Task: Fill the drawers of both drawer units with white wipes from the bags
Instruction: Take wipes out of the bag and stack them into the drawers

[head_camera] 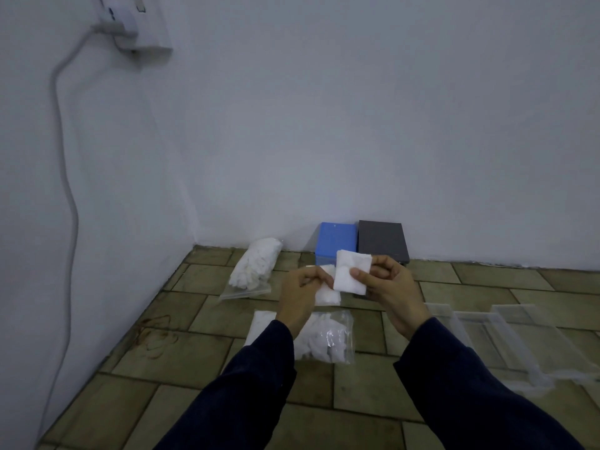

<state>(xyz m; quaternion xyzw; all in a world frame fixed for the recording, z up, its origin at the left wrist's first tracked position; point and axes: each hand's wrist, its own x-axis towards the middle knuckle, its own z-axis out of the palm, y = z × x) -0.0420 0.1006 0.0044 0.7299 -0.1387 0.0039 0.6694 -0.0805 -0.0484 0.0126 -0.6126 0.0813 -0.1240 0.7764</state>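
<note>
Your right hand [386,280] pinches a wipe [352,271], long axis upright, before the blue drawer unit [336,241]; left hand [302,287] pinches another wipe [328,293].

The floor [227,401] is made of brownish-green tiles with dark lines between them. It fills the bottom of the picture. 2 clear bags of white wipes lie on it: 1 bag [253,269] left of the middle, by the wall, and 1 bag [324,339] lower down. A blue box [336,241] and a grey box [381,241] stand side by side against the wall. Clear drawers [506,336] lie at the right.
</note>
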